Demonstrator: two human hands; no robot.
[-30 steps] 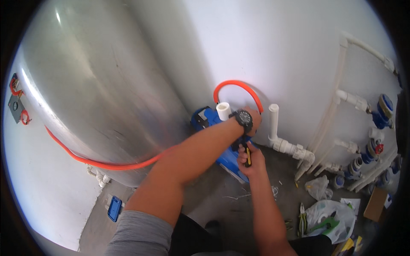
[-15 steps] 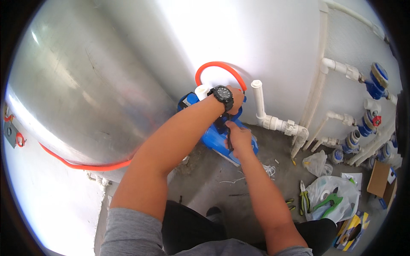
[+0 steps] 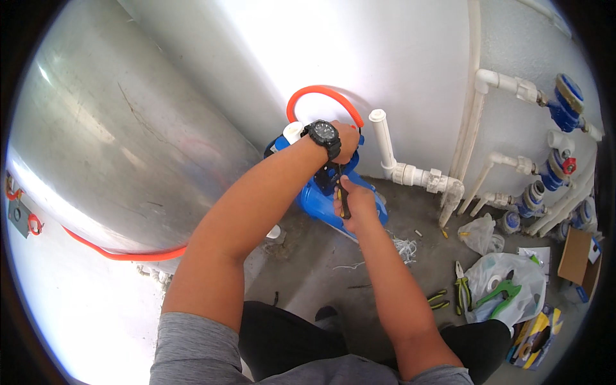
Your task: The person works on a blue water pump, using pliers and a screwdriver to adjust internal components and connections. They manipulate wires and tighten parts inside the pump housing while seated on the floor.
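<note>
A blue pump [image 3: 314,203] stands on the floor ahead of me, with a black boxy part [image 3: 325,178] on its top. My right hand [image 3: 360,205] is closed round a screwdriver [image 3: 344,204] with a black and yellow handle, its shaft pointing up toward that black part. Beyond it, my left hand [image 3: 347,140], below a black wristwatch [image 3: 325,132], is curled at the pump's far upper side. Its fingertips are turned away, so what they grip is hidden. An orange tube [image 3: 321,90] arches up from behind the pump and comes down beside my left hand.
A large metal tank [image 3: 122,141] fills the left. White pipes [image 3: 410,174] and blue meters [image 3: 553,170] line the right wall. On the floor at right lie pliers [image 3: 462,289], a plastic bag [image 3: 513,301] with a green cutter [image 3: 500,294], and a cardboard box [image 3: 575,256].
My right hand has turned a little, and more of the screwdriver handle shows. The left hand keeps its place at the pump. The whole view has shifted slightly.
</note>
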